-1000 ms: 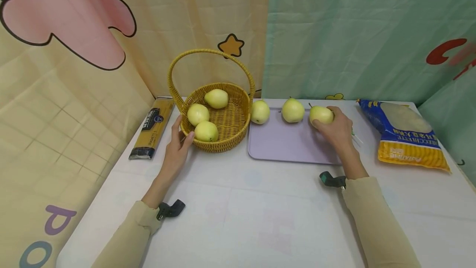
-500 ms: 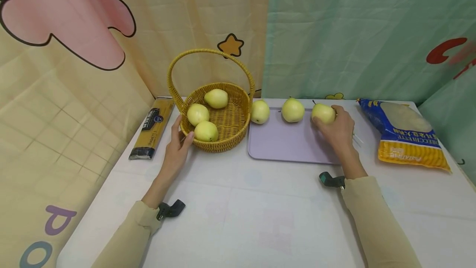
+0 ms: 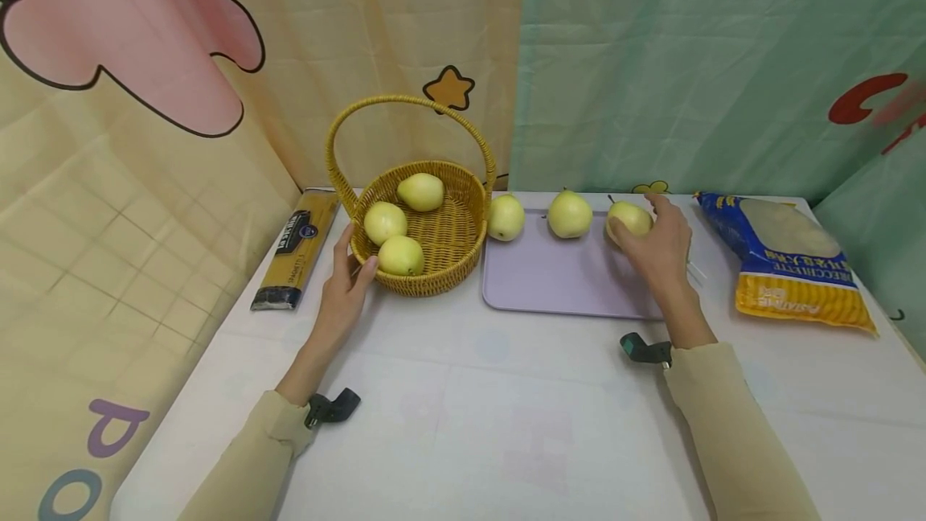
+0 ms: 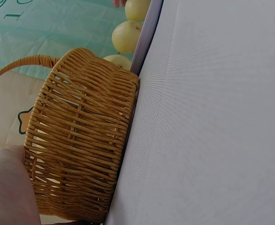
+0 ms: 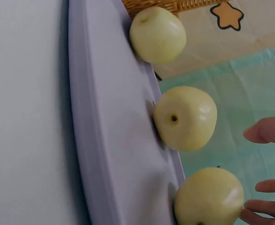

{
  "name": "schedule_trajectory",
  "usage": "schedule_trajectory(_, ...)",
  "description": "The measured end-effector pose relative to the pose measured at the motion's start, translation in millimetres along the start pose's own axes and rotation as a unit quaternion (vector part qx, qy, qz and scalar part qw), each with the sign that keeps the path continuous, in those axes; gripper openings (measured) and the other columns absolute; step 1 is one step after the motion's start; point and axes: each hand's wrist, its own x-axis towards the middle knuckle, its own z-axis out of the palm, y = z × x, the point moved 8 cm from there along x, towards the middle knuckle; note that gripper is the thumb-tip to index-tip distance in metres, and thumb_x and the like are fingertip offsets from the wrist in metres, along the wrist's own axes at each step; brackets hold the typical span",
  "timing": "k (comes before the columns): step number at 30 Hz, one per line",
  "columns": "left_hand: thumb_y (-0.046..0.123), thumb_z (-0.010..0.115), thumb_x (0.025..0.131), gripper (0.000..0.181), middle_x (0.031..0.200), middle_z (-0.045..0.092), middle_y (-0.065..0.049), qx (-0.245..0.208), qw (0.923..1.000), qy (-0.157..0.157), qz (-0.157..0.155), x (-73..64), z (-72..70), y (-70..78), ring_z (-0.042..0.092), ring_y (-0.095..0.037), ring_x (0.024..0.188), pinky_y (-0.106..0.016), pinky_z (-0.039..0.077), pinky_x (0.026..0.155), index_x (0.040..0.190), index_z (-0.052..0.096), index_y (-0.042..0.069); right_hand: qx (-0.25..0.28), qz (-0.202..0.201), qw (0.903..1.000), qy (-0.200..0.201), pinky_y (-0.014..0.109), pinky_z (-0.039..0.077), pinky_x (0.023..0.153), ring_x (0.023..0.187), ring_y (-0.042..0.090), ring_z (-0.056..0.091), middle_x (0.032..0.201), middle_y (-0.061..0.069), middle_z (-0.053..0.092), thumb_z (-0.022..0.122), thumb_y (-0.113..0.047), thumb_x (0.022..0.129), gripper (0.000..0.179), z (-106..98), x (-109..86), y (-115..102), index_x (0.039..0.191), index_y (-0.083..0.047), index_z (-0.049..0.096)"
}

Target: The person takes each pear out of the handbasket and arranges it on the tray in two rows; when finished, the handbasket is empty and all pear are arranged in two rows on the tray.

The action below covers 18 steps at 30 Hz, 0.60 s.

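Observation:
My left hand [image 3: 342, 288] holds the near left side of a woven basket [image 3: 452, 270], its thumb at the rim. In the left wrist view, only part of that hand shows beside the wicker wall [image 4: 81, 136]. Inside the basket lie three pale yellow-green pears, including a front pear [image 3: 401, 256]. My right hand [image 3: 660, 244] is around the rightmost pear [image 3: 628, 219] on the lilac tray [image 3: 564, 284]. In the right wrist view, its thumb and fingers are spread, with the thumb apart from that pear [image 5: 210, 197] and the lower fingertips close beside it.
A middle pear [image 3: 569, 214] and a left pear [image 3: 506, 217] line the tray's back, the left one beside the basket. A spaghetti pack [image 3: 297, 248] lies left of the basket. A blue and yellow pasta bag [image 3: 788, 264] lies at right. Curtains [image 3: 651, 63] hang behind the table.
The rightmost pear shifted slightly right with my right hand, then stayed on the tray as the fingers loosened and spread off it. My left hand and the basket have stayed still.

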Motion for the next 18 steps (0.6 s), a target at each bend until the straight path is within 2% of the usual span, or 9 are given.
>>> schedule_trajectory(6, 0.04, 0.05, 0.112, 0.074, 0.17, 0.031, -0.022, 0.005, 0.9998, 0.013, 0.011, 10.3, 2.3, -34.4, 0.039, -0.041, 0.154, -0.058, 0.035, 0.126, 0.17, 0.003, 0.041, 0.018, -0.034, 0.9992, 0.007, 0.064, 0.035, 0.117, 0.134, 0.044, 0.053, 0.144, 0.026, 0.06, 0.073, -0.037, 0.091, 0.071, -5, -3.1, -30, 0.149, -0.002, 0.055)
schedule_trajectory(8, 0.039, 0.05, 0.112, 0.075, 0.17, 0.031, -0.022, 0.004, 0.9999, 0.012, 0.01, 10.6, 2.4, -35.0, 0.039, -0.041, 0.154, -0.058, 0.035, 0.126, 0.17, 0.003, 0.041, 0.027, -0.039, 0.9989, -0.001, 0.062, 0.036, 0.118, 0.136, 0.043, 0.053, 0.146, 0.024, 0.06, 0.075, -0.037, 0.091, 0.071, -4, -5.2, -40, 0.15, -0.002, 0.055)
schedule_trajectory(13, 0.037, 0.049, 0.113, 0.074, 0.171, 0.029, -0.021, 0.002, 0.9999, 0.011, 0.007, 10.9, 3.0, -33.6, 0.037, -0.041, 0.155, -0.057, 0.034, 0.127, 0.17, 0.003, 0.037, 0.052, -0.03, 0.9968, -0.052, 0.057, 0.04, 0.121, 0.144, 0.036, 0.049, 0.153, 0.019, 0.056, 0.076, -0.036, 0.095, 0.071, 3, -11.9, -61, 0.154, -0.005, 0.051)
schedule_trajectory(15, 0.035, 0.049, 0.113, 0.074, 0.172, 0.027, -0.021, 0.0, 1.0, 0.009, 0.004, 9.4, 2.8, -27.7, 0.037, -0.041, 0.155, -0.057, 0.033, 0.127, 0.171, 0.004, 0.033, 0.058, -0.033, 0.9954, -0.069, 0.056, 0.041, 0.121, 0.144, 0.036, 0.049, 0.153, 0.018, 0.056, 0.076, -0.035, 0.095, 0.07, 8, -16.2, -69, 0.154, -0.005, 0.051)
schedule_trajectory(18, 0.031, 0.049, 0.113, 0.073, 0.17, 0.028, -0.024, -0.005, 1.0, 0.006, 0.002, 4.4, 1.6, -12.2, 0.036, -0.043, 0.154, -0.057, 0.032, 0.127, 0.171, 0.005, 0.025, 0.068, -0.063, 0.9917, -0.09, 0.056, 0.044, 0.118, 0.142, 0.036, 0.052, 0.151, 0.018, 0.058, 0.078, -0.033, 0.095, 0.067, 18, -23.7, -83, 0.15, -0.004, 0.053)
